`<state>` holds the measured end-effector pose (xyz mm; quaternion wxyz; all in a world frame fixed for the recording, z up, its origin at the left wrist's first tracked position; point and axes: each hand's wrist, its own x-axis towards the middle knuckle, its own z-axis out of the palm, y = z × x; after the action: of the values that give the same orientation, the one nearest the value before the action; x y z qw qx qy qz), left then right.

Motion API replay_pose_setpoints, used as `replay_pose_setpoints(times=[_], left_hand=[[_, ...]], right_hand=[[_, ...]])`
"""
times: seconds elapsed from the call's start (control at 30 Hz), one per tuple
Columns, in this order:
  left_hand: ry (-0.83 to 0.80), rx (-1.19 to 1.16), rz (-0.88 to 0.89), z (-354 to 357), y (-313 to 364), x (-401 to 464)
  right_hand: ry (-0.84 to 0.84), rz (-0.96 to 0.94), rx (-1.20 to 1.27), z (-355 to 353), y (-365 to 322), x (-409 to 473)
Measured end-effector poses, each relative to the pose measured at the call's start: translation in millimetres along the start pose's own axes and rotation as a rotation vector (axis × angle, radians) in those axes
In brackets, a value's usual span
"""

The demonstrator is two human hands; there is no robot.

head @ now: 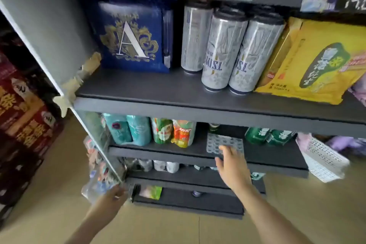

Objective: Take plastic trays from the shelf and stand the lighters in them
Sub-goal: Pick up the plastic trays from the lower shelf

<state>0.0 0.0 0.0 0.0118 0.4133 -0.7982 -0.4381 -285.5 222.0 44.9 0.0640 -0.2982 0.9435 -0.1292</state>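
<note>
A: Which step is this, would you say?

B: The very first one, by my reading; the right hand (233,166) is stretched out to the plastic tray (223,142), a pale translucent sheet of small round pockets lying flat on the second shelf (178,151) from the floor; the fingertips lie on its near edge, fingers straight and spread, nothing curled round it yet.

A: So touching, not holding?

B: Touching at most; the hand covers the near right corner, so I cannot tell whether the thumb has got beneath the edge.

A: And the other hand?

B: The left hand (115,194) is lower and out to the left, at the bottom corner of the shelf unit, fingers curled round the lower edge of a clear plastic bag (97,174) of small packets that hangs down the unit's side.

A: Any lighters about?

B: None that I can make out; left of the right hand, on the same shelf, stand teal packs (128,130) and green and orange pouches (173,132); to its right, green boxes (269,136), then a white perforated basket (324,160) past the shelf end.

A: What does the next move call for?

B: Likely closing fingers and thumb on the tray's near edge and drawing it toward the body, off the shelf lip; it looks thin and flexible, and there may be several stacked, so a firm pinch and a level pull would suit; the bottle (213,127) standing just behind it is best left undisturbed.
</note>
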Motion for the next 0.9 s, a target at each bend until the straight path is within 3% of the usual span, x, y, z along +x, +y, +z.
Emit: replay_pose_setpoints(times=[0.2,0.4,0.5,0.73,0.83,0.9], left_hand=[[0.016,0.125,0.152,23,48,25],[0.044,0.162,0.245,23,51,22],[0.043,0.151,0.227,25,48,17],[-0.02,0.207,0.116,32,28,-4],[-0.053,0.242,0.036,29,7,-22],[-0.036,0.231,-0.024,27,-12,-38]], right_hand=[[-0.166,-0.043,-0.279,23,11,32],[-0.048,0.025,-0.201,35,20,37],[-0.044,0.002,-0.293,37,25,32],[0.098,-0.393,-0.492,32,22,-1],[0.049,-0.626,-0.526,37,9,-23],[-0.082,-0.7,-0.49,44,1,-32]])
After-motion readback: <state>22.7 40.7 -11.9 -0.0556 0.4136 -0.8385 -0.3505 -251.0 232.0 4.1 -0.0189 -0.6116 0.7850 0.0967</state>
